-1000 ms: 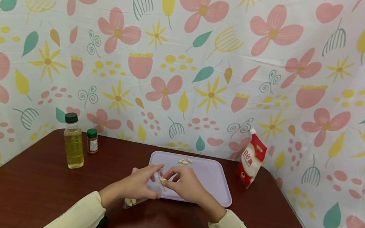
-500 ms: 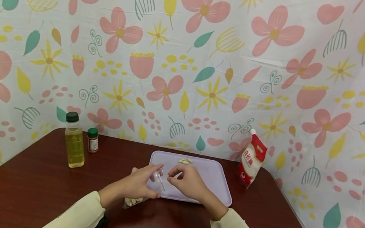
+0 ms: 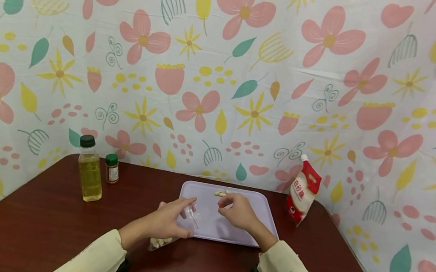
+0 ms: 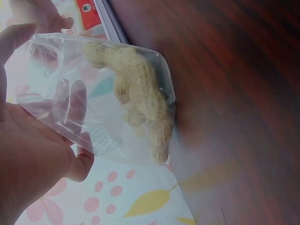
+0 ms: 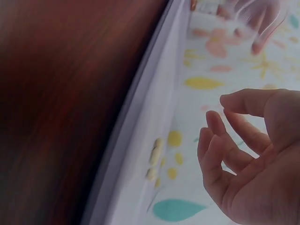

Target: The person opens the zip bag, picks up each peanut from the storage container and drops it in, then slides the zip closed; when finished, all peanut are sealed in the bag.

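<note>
My left hand (image 3: 167, 219) holds a clear plastic bag (image 4: 105, 136) by its mouth, with the thumb on one side and the fingers behind the film. Several unshelled peanuts (image 4: 140, 89) lie in the bottom of the bag, low over the dark table. Over the lilac tray (image 3: 205, 232) my right hand (image 3: 242, 212) keeps thumb and index fingertips together. A peanut showed at those tips a second ago; it is now hidden from both views. Peanuts (image 5: 155, 155) lie near the tray's far edge, just beyond my right hand.
On the left stand an oil bottle (image 3: 90, 174) with a black cap and a small green-capped spice jar (image 3: 112, 173). A red and white sugar pouch (image 3: 302, 195) stands right of the tray. A flowered curtain (image 3: 208, 84) borders the brown table (image 3: 65, 226).
My right hand has drawn away from the bag's mouth and moved right and slightly up over the tray, toward the peanuts. My left hand and the bag stay nearly where they were.
</note>
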Demonstrator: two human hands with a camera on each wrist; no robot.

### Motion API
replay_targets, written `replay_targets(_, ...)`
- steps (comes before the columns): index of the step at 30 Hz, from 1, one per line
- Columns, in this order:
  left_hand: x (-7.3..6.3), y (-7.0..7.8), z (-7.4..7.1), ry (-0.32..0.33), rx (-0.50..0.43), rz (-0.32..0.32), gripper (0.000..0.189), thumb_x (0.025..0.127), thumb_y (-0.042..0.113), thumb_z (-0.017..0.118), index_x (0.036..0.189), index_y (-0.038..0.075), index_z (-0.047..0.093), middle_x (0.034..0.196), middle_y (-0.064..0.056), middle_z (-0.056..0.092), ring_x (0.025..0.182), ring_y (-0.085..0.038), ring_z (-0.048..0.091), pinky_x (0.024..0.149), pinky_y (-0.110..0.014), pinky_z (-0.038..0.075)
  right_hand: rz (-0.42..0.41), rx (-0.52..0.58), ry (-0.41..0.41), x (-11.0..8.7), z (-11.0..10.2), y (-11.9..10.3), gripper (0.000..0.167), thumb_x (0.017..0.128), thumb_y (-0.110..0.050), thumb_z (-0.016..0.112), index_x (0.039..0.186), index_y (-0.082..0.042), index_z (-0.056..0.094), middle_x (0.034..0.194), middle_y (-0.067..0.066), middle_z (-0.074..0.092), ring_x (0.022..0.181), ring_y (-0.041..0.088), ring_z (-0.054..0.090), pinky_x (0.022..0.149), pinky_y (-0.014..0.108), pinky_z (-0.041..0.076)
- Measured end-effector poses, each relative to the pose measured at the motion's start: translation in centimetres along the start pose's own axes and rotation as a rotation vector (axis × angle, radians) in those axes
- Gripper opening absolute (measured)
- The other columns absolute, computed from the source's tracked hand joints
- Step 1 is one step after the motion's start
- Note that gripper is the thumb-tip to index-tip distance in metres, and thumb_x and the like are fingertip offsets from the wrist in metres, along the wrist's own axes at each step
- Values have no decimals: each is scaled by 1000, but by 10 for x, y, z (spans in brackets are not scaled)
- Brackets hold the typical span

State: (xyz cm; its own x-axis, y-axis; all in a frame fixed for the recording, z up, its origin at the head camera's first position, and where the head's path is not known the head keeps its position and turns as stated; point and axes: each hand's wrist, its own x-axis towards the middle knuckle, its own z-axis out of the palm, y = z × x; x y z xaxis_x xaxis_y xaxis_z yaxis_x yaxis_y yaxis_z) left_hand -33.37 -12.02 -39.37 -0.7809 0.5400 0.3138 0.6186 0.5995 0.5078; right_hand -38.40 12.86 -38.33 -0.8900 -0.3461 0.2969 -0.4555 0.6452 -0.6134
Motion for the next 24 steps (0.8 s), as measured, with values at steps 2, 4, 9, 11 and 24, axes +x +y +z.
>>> replay_targets(2, 0, 0, 1, -6, -4, 0, 86, 78, 37, 80, 147, 1, 43, 122, 2, 60, 97, -10, 59, 74, -38, 28, 45, -24, 2, 3, -1, 7, 7, 84, -1, 73, 91, -1, 73, 85, 2, 70, 74, 14, 63, 67, 32, 50)
replay_targets(4, 1, 0, 1, -13, -4, -6, 86, 78, 38, 80, 147, 2, 42, 122, 2, 60, 97, -10, 59, 75, -38, 28, 67, -45, 3, 7, -2, 12, 8, 83, -1, 74, 91, -1, 73, 85, 2, 71, 76, 14, 63, 69, 33, 50)
replay_targets(9, 2, 2, -1, -35, -26, -25, 86, 79, 38, 79, 148, 3, 42, 126, 2, 59, 99, -11, 60, 77, -39, 28, 85, -99, -4, 17, -3, 18, 11, 82, -2, 74, 93, -1, 73, 87, 3, 72, 83, 18, 66, 75, 36, 51)
replay_targets(11, 2, 3, -2, -43, -33, -27, 86, 79, 38, 79, 148, 4, 41, 127, 1, 59, 99, -11, 61, 78, -40, 28, 101, -118, -6, 21, -3, 19, 11, 82, -3, 73, 94, -1, 73, 89, 3, 72, 85, 19, 66, 76, 38, 51)
replay_targets(24, 1, 2, -4, -53, -56, -12, 85, 80, 38, 78, 149, 5, 40, 126, 3, 58, 99, -9, 59, 79, -40, 28, 173, -163, -29, 47, 0, 41, 18, 83, -6, 74, 101, -1, 73, 101, 9, 72, 97, 25, 66, 87, 42, 51)
